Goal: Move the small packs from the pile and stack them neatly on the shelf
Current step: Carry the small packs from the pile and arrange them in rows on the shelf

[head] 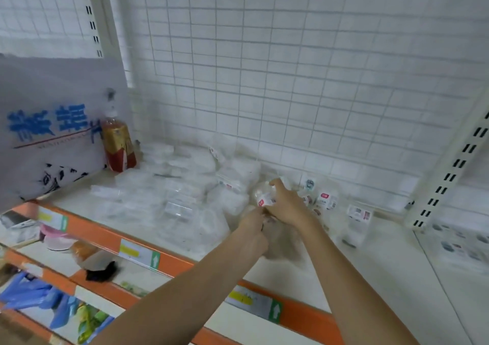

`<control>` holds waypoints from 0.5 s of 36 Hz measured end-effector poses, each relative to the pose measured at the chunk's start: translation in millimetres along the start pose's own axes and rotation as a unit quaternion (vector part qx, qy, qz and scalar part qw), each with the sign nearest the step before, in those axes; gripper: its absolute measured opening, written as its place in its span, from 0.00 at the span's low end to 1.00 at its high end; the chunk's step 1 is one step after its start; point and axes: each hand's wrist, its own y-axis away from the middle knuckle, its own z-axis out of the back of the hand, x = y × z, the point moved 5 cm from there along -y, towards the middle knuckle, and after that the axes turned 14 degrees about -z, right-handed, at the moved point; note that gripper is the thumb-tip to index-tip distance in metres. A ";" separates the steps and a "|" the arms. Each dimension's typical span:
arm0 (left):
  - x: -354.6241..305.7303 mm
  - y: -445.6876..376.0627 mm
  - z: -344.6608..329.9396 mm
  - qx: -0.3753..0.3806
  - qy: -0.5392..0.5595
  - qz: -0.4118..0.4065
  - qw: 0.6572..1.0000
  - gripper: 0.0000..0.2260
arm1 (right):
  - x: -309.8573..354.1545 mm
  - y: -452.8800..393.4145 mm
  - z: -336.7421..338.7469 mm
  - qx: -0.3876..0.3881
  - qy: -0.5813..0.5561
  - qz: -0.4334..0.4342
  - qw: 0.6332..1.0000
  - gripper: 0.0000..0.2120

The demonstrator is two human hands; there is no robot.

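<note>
Right now the small pack [264, 196] is up off the shelf [383, 260], a clear plastic pouch with a white label and a red mark on it, too blurred to read. Right hand [284, 207] has it, fingers curled round the top and side of the pouch. Left hand [255, 225] sits just below and to the left, touching the right hand's underside, fingers bunched at the pouch's lower edge; whether they actually pinch it, I cannot tell, the frame is smeared there.

Just beyond, to the right, packs stand against the wire grid back panel [291, 53]: I count two with red-and-white labels, one nearer pack [326, 199] and one farther right [360, 213], plus a smaller tag [309, 184] behind with a dark round mark. None of the print is legible.

Over to the left, the pile [185, 193] spreads across the shelf, a heap of clear and white pouches too hazy to count, a couple of red-marked labels showing among them.

Further left, one bottle [117, 146] stands upright, amber liquid, gold and red wrap, pale cap. Beside it a large white bag [53, 122] carries blue characters, blurred, over a thin red line.

Along the shelf's orange front strip [105, 236], three price tags show, each with a yellow bar and a green end bearing a white up arrow. Blue plastic items [31, 294] lie on a lower shelf.
</note>
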 end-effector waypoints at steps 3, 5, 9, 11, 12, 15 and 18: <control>-1.2 -0.6 -0.8 0.053 0.012 0.031 0.998 0.13 | -9.1 11.0 19.3 -0.033 -0.111 -0.005 0.993 0.33; -2.5 -5.9 -0.4 0.095 0.010 0.042 0.995 0.10 | -19.6 22.3 32.6 -0.055 -0.191 -0.012 0.980 0.35; -13.9 -11.1 -1.0 0.185 -0.043 0.004 0.982 0.02 | -40.0 43.5 48.6 -0.058 -0.333 -0.037 0.940 0.31; -21.2 -13.0 -3.4 0.235 -0.061 -0.038 0.969 0.03 | -45.7 52.8 49.3 -0.043 -0.382 -0.049 0.922 0.29; -23.7 -14.8 -4.4 0.259 -0.078 -0.062 0.961 0.04 | -47.8 57.5 48.2 -0.035 -0.406 -0.056 0.912 0.28; -26.9 -14.0 -8.8 0.316 -0.106 -0.115 0.936 0.02 | -51.1 71.4 41.5 -0.029 -0.453 -0.067 0.889 0.23; -22.7 -7.0 -13.0 0.354 -0.093 -0.122 0.923 0.09 | -50.2 84.7 30.6 -0.033 -0.463 -0.082 0.882 0.15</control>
